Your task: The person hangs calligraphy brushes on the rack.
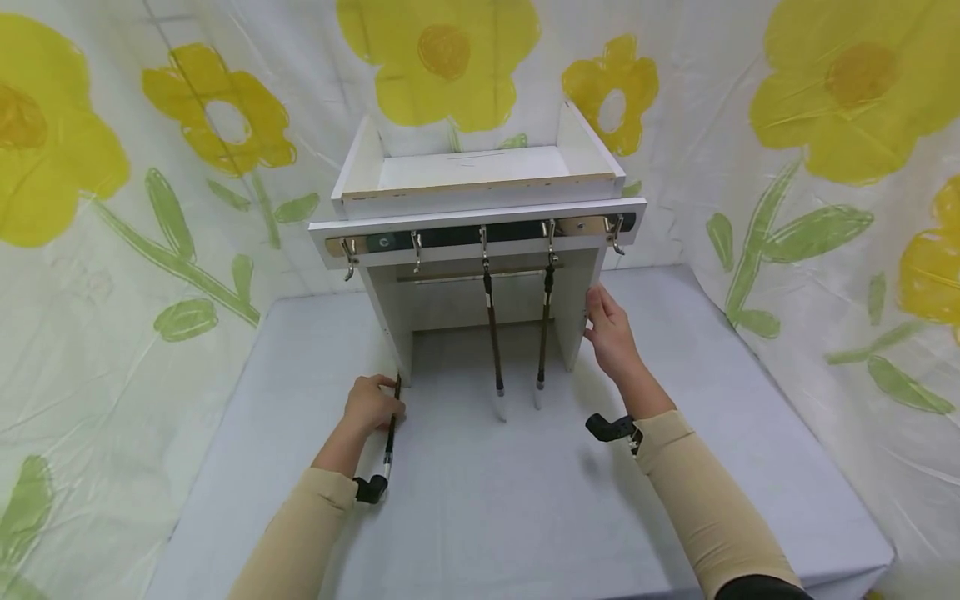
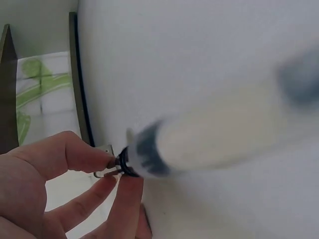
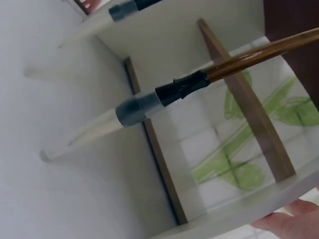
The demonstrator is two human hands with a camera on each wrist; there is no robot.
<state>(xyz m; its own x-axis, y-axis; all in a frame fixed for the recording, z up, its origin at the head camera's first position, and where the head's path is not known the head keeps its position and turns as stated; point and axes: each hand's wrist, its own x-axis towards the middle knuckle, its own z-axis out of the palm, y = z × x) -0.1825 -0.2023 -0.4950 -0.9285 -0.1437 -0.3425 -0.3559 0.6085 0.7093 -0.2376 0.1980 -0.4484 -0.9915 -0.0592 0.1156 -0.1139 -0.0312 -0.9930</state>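
A white wooden rack stands on the cloth-covered table, with a row of metal hooks along its front rail. Two brown-handled writing brushes hang from hooks, bristle ends down in clear sleeves; one brush crosses the right wrist view. Low beside the rack's left panel, my left hand pinches a third brush near its upper end, its other end slanting toward me. Its pale, dark-banded body blurs large in the left wrist view. My right hand rests against the outside of the right panel.
The rack has an open top tray and crossbars inside, one crossbar close behind the hanging brushes. Pale cloth covers the table. Flower-printed curtains surround it at the back and sides.
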